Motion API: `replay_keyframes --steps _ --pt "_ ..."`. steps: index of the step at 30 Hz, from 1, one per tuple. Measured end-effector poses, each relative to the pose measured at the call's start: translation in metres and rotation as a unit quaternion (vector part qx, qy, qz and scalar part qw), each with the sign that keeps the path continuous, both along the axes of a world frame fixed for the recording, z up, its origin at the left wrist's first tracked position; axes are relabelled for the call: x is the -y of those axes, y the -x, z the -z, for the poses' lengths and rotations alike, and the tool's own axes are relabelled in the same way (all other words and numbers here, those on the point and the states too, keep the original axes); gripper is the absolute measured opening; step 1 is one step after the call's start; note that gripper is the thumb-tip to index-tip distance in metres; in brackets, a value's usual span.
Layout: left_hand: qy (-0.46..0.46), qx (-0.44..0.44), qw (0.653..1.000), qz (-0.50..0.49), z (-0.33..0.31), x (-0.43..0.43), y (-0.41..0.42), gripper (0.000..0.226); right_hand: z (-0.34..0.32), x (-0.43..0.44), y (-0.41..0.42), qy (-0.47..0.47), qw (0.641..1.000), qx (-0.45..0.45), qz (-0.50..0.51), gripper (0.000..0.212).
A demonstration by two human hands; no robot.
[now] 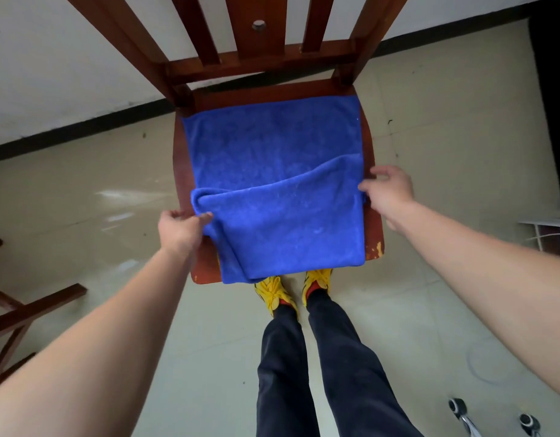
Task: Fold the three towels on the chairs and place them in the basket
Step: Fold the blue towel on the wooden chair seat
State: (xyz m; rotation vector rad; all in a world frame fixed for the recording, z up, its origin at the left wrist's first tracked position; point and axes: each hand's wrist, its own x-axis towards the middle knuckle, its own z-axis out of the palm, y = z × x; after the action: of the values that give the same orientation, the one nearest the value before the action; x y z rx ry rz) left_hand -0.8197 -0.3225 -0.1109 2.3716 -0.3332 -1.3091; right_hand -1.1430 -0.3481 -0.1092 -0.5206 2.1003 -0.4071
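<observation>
**Blue towel caught mid-fold on a wooden chair**

While the near half of a blue towel [272, 171] is doubled back over itself, both hands are seen working its raised edge from opposite sides of a wooden chair [180, 159]. The towel is spread across the seat, its far edge lying close to the backrest and its near fold hanging just over the front rim, above a pair of yellow shoes [274, 293].

The left hand [180, 227] is closed in a pinch on the left corner of the folded layer, thumb and fingers pressed together on bunched cloth. The right hand [389, 190] is held at the right corner, its fingers loosely curled and partly spread; the thumb touches the towel's edge, but whether cloth is actually gripped cannot be told from this view.

One relation is judged to decide the coming move — the lifted edge runs left to right between the two hands, slanting so that its right end sits farther up the seat than its left. The uncovered part of the towel lies beyond both hands, toward the backrest, so the fold would probably be carried away from the body. The left corner lags and would need the longer travel if the edges are to be squared.

No basket can be made out for certain — only a pale wire-framed object [549, 234] is glimpsed at the right edge.
</observation>
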Motion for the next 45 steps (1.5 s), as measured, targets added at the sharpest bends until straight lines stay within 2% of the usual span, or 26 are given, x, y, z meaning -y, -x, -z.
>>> replay_keyframes --steps 2,5,7,9,12,15,17,20,22,24,26,29,31,34,36,38,40,45 --pt "-0.052 -0.014 0.999 0.006 0.003 -0.029 0.005 0.032 0.006 -0.037 0.000 -0.066 0.997 -0.001 -0.035 0.048" --pt "-0.131 -0.086 0.986 0.050 0.006 -0.068 0.022 0.030 0.012 -0.084 -0.006 -0.150 0.984 0.040 -0.093 0.023" --pt "-0.159 -0.099 0.979 0.074 0.007 -0.084 0.030 0.026 0.016 -0.100 -0.008 -0.170 0.978 0.065 -0.099 0.016" --pt "-0.130 -0.084 0.986 0.068 0.005 -0.086 0.033 0.026 0.015 -0.100 -0.006 -0.137 0.986 0.062 -0.076 0.023" --pt "-0.038 -0.069 0.996 0.040 -0.006 -0.068 0.029 0.028 0.005 -0.074 -0.001 -0.045 0.998 0.027 -0.041 0.023" --pt "0.001 -0.072 0.997 0.025 -0.016 -0.031 0.017 0.024 -0.010 -0.033 -0.002 0.009 0.999 0.028 -0.046 0.026" --pt "0.016 -0.081 0.997 -0.009 -0.018 -0.003 0.008 0.020 -0.014 -0.004 -0.004 0.034 0.998 0.032 -0.045 0.016" --pt "0.046 -0.118 0.988 -0.087 -0.018 0.032 -0.003 0.036 -0.016 0.036 -0.007 0.072 0.996 0.041 -0.016 0.011" --pt "0.058 -0.119 0.984 -0.116 -0.017 0.041 -0.005 0.037 -0.011 0.048 -0.004 0.065 0.996 0.065 0.001 0.034" --pt "0.038 -0.082 0.992 -0.094 -0.015 0.035 -0.004 0.039 -0.009 0.040 0.000 0.037 0.998 0.053 -0.003 0.050" --pt "0.002 -0.046 0.999 -0.027 -0.008 0.011 0.000 0.041 -0.003 0.013 0.002 -0.001 1.000 0.006 -0.012 0.053" --pt "-0.075 -0.043 0.995 0.057 -0.001 -0.034 0.015 0.036 0.005 -0.042 -0.004 -0.080 0.996 -0.020 -0.043 0.024" --pt "-0.098 -0.048 0.991 0.078 0.005 -0.057 0.023 0.022 0.014 -0.071 -0.011 -0.125 0.990 -0.008 -0.062 0.026" --pt "-0.103 -0.037 0.992 0.058 0.013 -0.072 0.026 0.010 0.019 -0.088 -0.021 -0.127 0.991 0.046 0.002 0.039" --pt "-0.094 -0.047 0.994 0.028 0.011 -0.073 0.025 0.007 0.015 -0.083 -0.021 -0.101 0.985 0.104 0.098 0.025" --pt "-0.085 -0.072 0.994 -0.006 0.003 -0.076 0.021 0.018 0.007 -0.081 -0.017 -0.071 0.968 0.153 0.188 0.020" --pt "-0.070 -0.106 0.991 -0.034 -0.008 -0.079 0.018 0.025 -0.003 -0.081 -0.012 -0.042 0.958 0.166 0.230 0.023" --pt "-0.041 -0.118 0.991 -0.049 -0.032 -0.092 0.019 0.020 -0.031 -0.090 -0.005 0.014 0.948 0.159 0.276 0.024"
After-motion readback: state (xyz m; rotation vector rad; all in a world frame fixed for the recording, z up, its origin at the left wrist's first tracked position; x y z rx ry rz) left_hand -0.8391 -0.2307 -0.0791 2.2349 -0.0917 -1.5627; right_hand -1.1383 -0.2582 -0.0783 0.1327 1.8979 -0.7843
